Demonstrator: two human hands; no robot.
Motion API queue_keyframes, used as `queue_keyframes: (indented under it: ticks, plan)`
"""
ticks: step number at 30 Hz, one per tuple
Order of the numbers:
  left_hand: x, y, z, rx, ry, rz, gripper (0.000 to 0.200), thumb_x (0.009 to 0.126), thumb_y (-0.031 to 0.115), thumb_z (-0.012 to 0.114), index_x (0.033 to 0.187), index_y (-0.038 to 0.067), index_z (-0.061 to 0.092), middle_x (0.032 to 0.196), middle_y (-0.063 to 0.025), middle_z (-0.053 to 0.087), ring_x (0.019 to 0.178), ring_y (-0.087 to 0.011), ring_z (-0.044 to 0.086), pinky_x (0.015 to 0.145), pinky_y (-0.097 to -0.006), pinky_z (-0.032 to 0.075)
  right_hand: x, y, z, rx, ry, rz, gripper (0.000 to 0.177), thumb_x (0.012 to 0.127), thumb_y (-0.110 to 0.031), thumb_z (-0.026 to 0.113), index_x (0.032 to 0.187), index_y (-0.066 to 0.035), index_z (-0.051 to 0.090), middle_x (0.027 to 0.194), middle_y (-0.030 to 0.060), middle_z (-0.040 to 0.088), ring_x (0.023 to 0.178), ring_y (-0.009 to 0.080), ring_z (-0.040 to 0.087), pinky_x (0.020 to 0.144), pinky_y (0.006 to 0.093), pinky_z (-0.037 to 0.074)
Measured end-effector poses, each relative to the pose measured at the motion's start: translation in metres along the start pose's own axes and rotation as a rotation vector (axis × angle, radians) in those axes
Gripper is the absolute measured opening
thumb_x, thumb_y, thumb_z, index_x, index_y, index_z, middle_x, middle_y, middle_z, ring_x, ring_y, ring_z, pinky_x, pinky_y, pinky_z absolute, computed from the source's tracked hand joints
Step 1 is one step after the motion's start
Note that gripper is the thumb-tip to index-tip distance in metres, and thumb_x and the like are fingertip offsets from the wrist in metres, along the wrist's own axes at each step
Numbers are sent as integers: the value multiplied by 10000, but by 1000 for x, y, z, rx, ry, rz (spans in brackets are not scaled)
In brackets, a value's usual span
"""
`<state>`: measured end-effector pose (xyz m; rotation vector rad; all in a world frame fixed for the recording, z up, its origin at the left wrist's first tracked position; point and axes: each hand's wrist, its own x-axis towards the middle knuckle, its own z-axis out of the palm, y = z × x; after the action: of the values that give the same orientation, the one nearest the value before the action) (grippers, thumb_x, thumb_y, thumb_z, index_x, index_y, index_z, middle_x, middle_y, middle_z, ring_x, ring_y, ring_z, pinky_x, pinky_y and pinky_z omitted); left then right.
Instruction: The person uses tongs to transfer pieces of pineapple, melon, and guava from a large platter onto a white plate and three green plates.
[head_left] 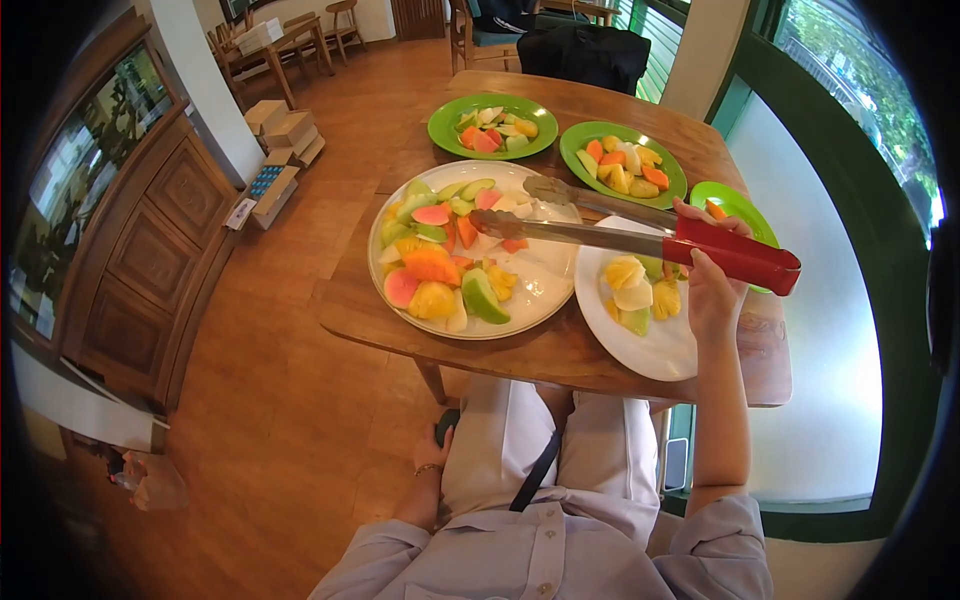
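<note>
My right hand (716,300) grips metal tongs (600,236) by their red handle. The tongs' arms are apart, and both tips hang over the large white plate (548,290). Cut fruit (432,266) in orange, pink, yellow and green covers mostly the left half of that plate. Below the tongs, a second white plate (630,350) carries several yellow and green pieces (632,285), partly hidden by the hand. Down beside my left thigh, my left hand (432,447) is closed at a dark green rounded object (447,426), which I cannot make out further.
Green plates with cut fruit stand along the far side of the wooden table (560,368): one at the back left (440,125), one at the back right (570,150), one at the right edge (765,225). A green-framed window (810,330) borders the right. Cardboard boxes (285,130) sit on the floor.
</note>
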<state>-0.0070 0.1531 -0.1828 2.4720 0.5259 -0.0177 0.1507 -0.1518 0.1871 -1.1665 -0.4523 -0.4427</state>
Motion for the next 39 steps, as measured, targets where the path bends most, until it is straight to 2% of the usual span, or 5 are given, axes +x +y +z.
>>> queue_keyframes:
  ticks: [5,13,20,28,39]
  plan:
    - [0,1,-3,-9,-33,-8,476,741,508,407,928,78,491,733,-208,557,678,-370,536,579,-429,426,2,-2,-3,91,49,74,421,657,67,502,988,-115,316,1082,248,424,1045,244,403,863,305,350]
    - [0,1,-2,26,-20,3,473,741,518,397,914,88,487,715,-199,559,659,-369,536,553,-438,417,-5,-6,-4,-7,-110,35,466,634,53,527,1001,-120,299,1099,255,413,1069,251,387,905,341,294]
    - [1,-1,-2,10,-23,21,470,740,517,397,906,90,498,727,-198,558,667,-365,535,562,-434,420,-9,-4,-4,14,-118,77,469,634,53,540,985,-120,283,1100,237,423,1073,249,385,924,360,259]
    - [0,3,-5,22,-18,8,481,739,518,398,888,75,506,730,-206,554,675,-369,532,571,-431,420,-7,-3,-5,31,-47,89,403,655,74,515,948,-102,301,1049,269,444,1026,268,429,831,317,390]
    - [-1,4,-6,-19,16,28,474,740,511,404,891,73,504,723,-209,553,666,-371,532,557,-432,419,-11,-12,1,39,34,66,318,692,62,483,924,-73,312,995,275,471,994,295,460,779,304,443]
